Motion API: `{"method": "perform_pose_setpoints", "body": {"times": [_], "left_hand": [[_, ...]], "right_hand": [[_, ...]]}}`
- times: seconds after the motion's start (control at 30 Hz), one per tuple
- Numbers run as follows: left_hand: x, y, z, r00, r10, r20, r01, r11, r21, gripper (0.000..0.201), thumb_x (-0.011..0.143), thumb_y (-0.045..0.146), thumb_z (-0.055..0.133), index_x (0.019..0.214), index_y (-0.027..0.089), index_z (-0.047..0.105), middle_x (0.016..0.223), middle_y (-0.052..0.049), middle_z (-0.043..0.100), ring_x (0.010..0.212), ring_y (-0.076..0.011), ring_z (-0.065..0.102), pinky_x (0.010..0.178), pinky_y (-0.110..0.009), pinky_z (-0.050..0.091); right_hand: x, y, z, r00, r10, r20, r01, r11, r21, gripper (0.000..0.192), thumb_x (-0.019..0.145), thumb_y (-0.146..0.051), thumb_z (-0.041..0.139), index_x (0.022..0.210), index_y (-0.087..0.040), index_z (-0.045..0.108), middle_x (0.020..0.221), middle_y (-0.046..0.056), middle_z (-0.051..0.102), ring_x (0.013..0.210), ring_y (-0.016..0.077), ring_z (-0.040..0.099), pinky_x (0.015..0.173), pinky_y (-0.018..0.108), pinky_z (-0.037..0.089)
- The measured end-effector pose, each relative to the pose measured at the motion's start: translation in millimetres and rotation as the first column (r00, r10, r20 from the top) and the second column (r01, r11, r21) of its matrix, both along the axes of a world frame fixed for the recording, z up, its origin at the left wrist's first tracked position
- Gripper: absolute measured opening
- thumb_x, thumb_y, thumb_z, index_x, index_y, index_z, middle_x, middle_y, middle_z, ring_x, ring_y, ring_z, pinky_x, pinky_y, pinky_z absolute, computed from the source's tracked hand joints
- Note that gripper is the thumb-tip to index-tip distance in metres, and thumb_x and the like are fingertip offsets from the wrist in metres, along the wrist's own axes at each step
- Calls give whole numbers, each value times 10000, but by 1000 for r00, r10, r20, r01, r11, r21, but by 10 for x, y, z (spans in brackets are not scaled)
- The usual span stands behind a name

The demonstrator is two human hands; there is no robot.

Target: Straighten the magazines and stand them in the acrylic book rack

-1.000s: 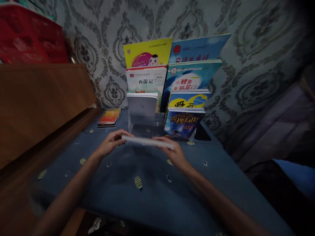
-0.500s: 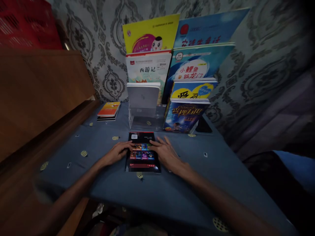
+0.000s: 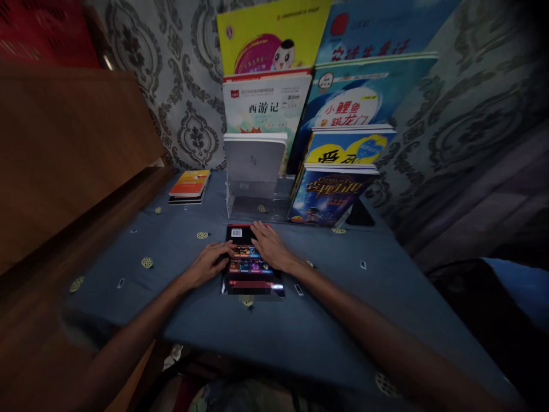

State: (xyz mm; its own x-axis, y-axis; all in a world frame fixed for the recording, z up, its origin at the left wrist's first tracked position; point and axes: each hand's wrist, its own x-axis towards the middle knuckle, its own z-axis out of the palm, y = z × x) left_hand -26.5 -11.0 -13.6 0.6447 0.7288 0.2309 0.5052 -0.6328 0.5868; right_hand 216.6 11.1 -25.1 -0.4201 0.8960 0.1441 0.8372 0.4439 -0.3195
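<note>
A black book lies flat on the table, its barcode at the far left corner and rows of small coloured pictures across its middle. The fingers of my left hand rest on its left edge, stretched out. My right hand lies over its upper right part with the fingers extended towards the far edge. Neither hand grips the book. Just beyond it stands a clear tiered book rack, which holds a grey-covered book and a dark blue book at its front.
Taller books rise behind, among them a white one, a yellow one and a teal one. A small pile of orange-topped books lies at the back left of the blue tablecloth. Wooden furniture borders the left side.
My right hand has moved from the book's right edge up and left over its upper part. My left hand has stayed on the left edge. The camera view has shifted slightly.
</note>
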Motion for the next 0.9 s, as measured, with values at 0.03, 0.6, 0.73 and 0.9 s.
{"method": "perform_pose_setpoints", "body": {"times": [0.03,0.6,0.73,0.9], "left_hand": [[-4,3,-3,1000,-1,2,1,1000,5,198,946,211,471,1055,219,636,1331,-93,656,1341,-247,532,1114,-436,381],[-21,-47,-123,986,2,-167,24,988,155,423,1011,202,371,1397,262,534,1516,-74,495,1433,-213,427,1175,-493,332],[-11,-186,-69,972,-56,-227,89,987,137,476,1011,177,359,1458,302,466,1554,-58,442,1485,-216,334,1202,-530,273],[-41,-403,-30,955,-108,-275,150,979,139,526,1020,385,448,1530,347,323,1595,-55,364,1501,-243,295,1219,-553,219]], "right_hand": [[53,-43,-5,1000,-15,15,15,1000,5,552,1015,-306,334,1493,-36,399,1590,210,344,1506,283,265,1229,507,238],[75,-1139,32,946,321,56,-323,945,48,527,1001,-331,498,1513,-271,389,1578,63,414,1511,238,260,1233,585,153],[82,-1172,68,948,318,14,-318,948,18,496,1012,-337,475,1500,-271,414,1567,75,431,1508,230,270,1233,584,144],[87,-1318,138,960,279,-26,-279,960,-29,523,1015,-348,465,1508,-187,398,1594,138,368,1518,230,242,1244,553,144]]}}
